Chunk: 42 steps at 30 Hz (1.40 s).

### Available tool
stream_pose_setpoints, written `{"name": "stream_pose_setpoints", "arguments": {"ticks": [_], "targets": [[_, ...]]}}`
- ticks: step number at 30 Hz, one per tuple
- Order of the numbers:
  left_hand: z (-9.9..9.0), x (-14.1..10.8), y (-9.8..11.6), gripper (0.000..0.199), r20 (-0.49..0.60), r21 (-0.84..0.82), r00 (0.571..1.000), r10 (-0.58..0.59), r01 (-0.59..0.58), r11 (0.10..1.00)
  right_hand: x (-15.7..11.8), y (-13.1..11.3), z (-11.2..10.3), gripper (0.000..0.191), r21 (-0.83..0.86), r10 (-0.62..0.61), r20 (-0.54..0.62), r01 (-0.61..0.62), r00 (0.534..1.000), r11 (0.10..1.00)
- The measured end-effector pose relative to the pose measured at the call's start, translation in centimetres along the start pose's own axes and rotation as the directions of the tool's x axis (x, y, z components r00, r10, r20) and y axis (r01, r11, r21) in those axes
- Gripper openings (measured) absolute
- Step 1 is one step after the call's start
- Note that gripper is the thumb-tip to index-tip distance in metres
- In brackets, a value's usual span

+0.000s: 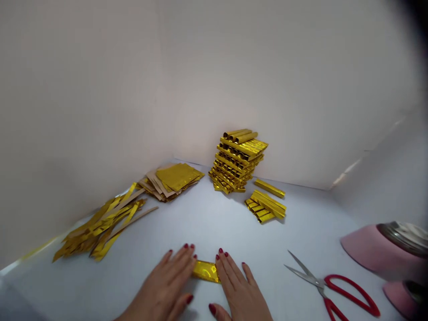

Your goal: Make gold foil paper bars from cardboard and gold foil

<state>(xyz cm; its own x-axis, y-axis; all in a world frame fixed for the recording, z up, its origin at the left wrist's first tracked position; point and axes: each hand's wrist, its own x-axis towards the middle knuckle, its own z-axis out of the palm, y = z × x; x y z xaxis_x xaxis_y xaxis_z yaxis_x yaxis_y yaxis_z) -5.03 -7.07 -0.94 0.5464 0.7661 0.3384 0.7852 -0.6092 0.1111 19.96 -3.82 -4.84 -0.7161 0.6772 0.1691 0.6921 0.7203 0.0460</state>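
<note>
A flat, folded strip of shiny gold paper (206,271) lies on the white tabletop between my hands. My left hand (170,281) rests flat over its left end, fingers stretched out. Over the right end lies my right hand (239,285), its fingers also straight and slightly spread. Both hands press down without gripping, and they hide the ends of the paper. To the right of my right hand, scissors (317,281) with red handles lie with their blades apart.
A tall crosswise stack of gold paper tubes (236,165) stands at the back. Before it lie a smaller tube pile (265,207) and a single tube (269,188). Gold sheets (179,178) and loose strips (100,225) lie left. A pink container (364,249) stands right.
</note>
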Motion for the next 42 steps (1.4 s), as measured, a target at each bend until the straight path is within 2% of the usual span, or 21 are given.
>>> {"name": "stream_pose_setpoints", "arguments": {"ticks": [2,3,7,10,14,17,19,21,23,25,26,28,33,37,40,42], "targets": [[1.7,1.6,2.0,0.069,0.024,-0.034,0.993,0.112,-0.112,0.993,-0.1,0.1,0.5,0.065,-0.064,-0.038,-0.070,0.033,0.997,0.997],[2.6,2.4,2.8,0.068,0.048,-0.037,0.989,0.141,-0.139,0.990,-0.2,0.2,0.7,0.064,-0.092,-0.061,-0.095,0.052,0.994,0.994],[5.7,4.0,4.5,0.061,0.180,-0.005,0.978,0.105,-0.106,0.994,-0.5,0.3,1.7,0.066,-0.128,-0.077,-0.132,0.060,0.988,0.990],[6.4,3.9,4.3,0.062,0.241,-0.027,0.966,0.091,-0.087,0.996,-0.7,0.3,2.2,0.074,-0.108,-0.054,-0.146,0.039,0.988,0.993],[5.6,3.0,3.1,0.060,0.261,-0.016,0.963,0.065,-0.063,0.998,-0.5,0.5,2.4,0.079,-0.108,-0.047,-0.169,0.029,0.984,0.994],[4.4,2.3,1.8,0.060,0.193,-0.050,0.979,0.066,-0.058,0.997,-0.2,0.8,2.4,0.080,-0.103,-0.069,-0.181,0.051,0.981,0.993],[3.3,2.2,1.1,0.051,0.125,-0.085,0.991,0.037,-0.026,0.996,0.0,1.0,2.3,0.078,-0.098,-0.072,-0.201,0.054,0.977,0.994],[2.2,2.8,0.9,0.035,0.094,-0.135,0.995,-0.044,0.057,0.989,0.1,1.1,2.2,0.081,-0.088,-0.063,-0.223,0.045,0.973,0.995],[1.2,3.8,1.0,0.026,0.149,-0.189,0.974,-0.173,0.200,0.961,0.2,1.1,2.0,0.085,-0.076,-0.051,-0.228,0.035,0.972,0.997],[0.3,5.1,1.2,0.022,0.272,-0.213,0.908,-0.318,0.379,0.901,0.2,0.9,1.7,0.088,-0.069,-0.036,-0.220,0.022,0.975,0.997],[-0.1,5.7,1.3,0.020,0.298,-0.209,0.888,-0.349,0.418,0.884,0.2,0.8,1.5,0.088,-0.066,-0.027,-0.215,0.013,0.976,0.998],[-0.6,6.7,1.3,0.018,0.332,-0.214,0.865,-0.376,0.458,0.863,0.3,0.5,1.2,0.089,-0.058,-0.012,-0.209,0.000,0.978,0.998],[-1.0,7.1,0.8,0.016,0.357,-0.314,0.848,-0.391,0.504,0.805,0.2,0.4,1.3,0.092,-0.043,-0.021,-0.200,0.013,0.980,0.999],[-0.5,6.6,0.5,0.016,0.367,-0.474,0.827,-0.426,0.560,0.680,0.0,0.9,2.1,0.079,-0.035,-0.019,-0.185,0.013,0.983,0.999],[0.2,6.6,0.3,0.009,0.399,-0.623,0.802,-0.444,0.593,0.511,-0.2,1.5,1.9,0.051,0.011,0.008,-0.186,-0.006,0.982,1.000],[0.5,6.8,0.3,0.013,0.399,-0.712,0.798,-0.452,0.580,0.395,-0.3,1.7,1.3,0.038,0.144,0.066,-0.197,-0.038,0.978,0.989]]}}
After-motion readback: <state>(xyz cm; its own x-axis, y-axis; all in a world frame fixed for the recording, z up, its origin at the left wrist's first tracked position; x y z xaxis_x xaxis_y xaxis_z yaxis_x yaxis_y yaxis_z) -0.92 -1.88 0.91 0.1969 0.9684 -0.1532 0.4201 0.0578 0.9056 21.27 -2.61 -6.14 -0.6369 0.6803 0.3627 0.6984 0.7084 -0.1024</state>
